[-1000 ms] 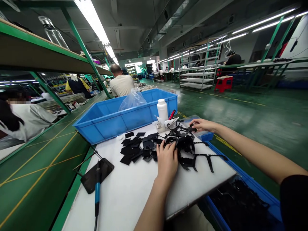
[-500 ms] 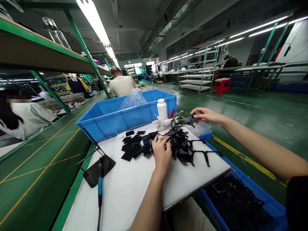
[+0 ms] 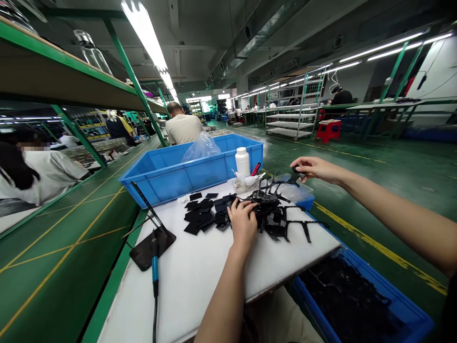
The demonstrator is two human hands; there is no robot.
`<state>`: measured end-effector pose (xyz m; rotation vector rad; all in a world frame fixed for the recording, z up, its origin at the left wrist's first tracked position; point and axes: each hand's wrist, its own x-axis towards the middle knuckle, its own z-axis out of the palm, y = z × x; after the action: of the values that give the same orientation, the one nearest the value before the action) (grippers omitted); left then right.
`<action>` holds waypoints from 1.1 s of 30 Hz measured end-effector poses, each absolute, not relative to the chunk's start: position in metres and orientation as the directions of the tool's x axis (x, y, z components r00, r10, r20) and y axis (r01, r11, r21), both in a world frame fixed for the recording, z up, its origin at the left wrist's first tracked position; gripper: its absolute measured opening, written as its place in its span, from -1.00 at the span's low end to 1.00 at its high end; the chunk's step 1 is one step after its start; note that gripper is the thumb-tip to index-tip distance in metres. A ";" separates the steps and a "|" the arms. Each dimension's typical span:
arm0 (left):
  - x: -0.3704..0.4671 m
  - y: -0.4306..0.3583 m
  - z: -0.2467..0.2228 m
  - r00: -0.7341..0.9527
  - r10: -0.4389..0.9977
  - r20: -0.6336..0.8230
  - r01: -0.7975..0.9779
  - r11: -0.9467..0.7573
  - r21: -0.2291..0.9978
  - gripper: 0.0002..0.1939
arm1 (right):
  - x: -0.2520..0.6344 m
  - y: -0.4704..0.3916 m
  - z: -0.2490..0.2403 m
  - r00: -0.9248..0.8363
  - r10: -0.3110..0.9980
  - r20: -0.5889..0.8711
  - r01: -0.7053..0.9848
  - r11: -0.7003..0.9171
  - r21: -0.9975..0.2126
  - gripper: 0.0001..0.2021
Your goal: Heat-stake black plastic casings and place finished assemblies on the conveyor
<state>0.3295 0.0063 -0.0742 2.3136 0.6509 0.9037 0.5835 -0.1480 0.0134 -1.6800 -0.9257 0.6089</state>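
My left hand lies on a heap of black plastic parts, its fingers bent and apart over the near left side. What is under its fingertips is hidden. Thin frame-like black pieces with bent arms stick out of the heap to the right. Held up beyond the right edge of the white board, my right hand is closed in a pinch on a small black plastic part. Its exact kind is too small to tell. Flat black squares lie scattered left of my left hand.
A soldering iron rests on its stand at the left of the white board. Behind stand a blue bin with a plastic bag and a white bottle. A lower blue crate holds black parts. Co-workers sit farther off.
My right hand has moved a little to the right, away from the heap, with the black part in its pinch. My left hand stays on the heap. The view has shifted slightly.
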 end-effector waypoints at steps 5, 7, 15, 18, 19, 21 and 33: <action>0.327 0.011 -0.071 0.619 0.628 0.472 0.201 -0.707 0.678 -0.54 | 0.577 -0.151 0.000 0.543 0.840 0.006 0.237 -0.146 -0.960 -0.74; 0.328 0.013 -0.071 0.617 0.630 0.471 0.191 -0.701 0.687 -0.53 | 0.574 -0.150 -0.015 0.539 0.841 -0.043 0.216 -0.188 -0.958 -0.74; 0.332 0.012 -0.081 0.722 0.596 0.350 0.210 -0.671 0.711 -0.47 | 0.573 -0.140 -0.087 0.589 0.804 -0.084 0.360 -0.354 -0.863 -0.65; 0.333 0.009 -0.081 0.777 0.552 0.304 0.193 -0.667 0.719 -0.47 | 0.575 -0.133 -0.099 0.590 0.806 -0.046 0.452 -0.377 -0.809 -0.59; 0.333 0.008 -0.081 0.796 0.531 0.290 0.182 -0.667 0.723 -0.47 | 0.575 -0.131 -0.101 0.581 0.813 -0.038 0.480 -0.380 -0.791 -0.58; 0.333 0.005 -0.081 0.834 0.483 0.266 0.155 -0.668 0.728 -0.49 | 0.574 -0.128 -0.101 0.554 0.832 -0.029 0.536 -0.383 -0.752 -0.54; 0.332 -0.004 -0.084 0.736 0.559 0.382 0.139 -0.677 0.723 -0.61 | 0.583 -0.129 -0.073 0.390 0.921 0.024 0.843 -0.346 -0.411 -0.35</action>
<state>0.3317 -0.0042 -0.0836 2.2413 0.5233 0.7840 0.5827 -0.1287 -0.0732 -2.2967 -1.5304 0.2996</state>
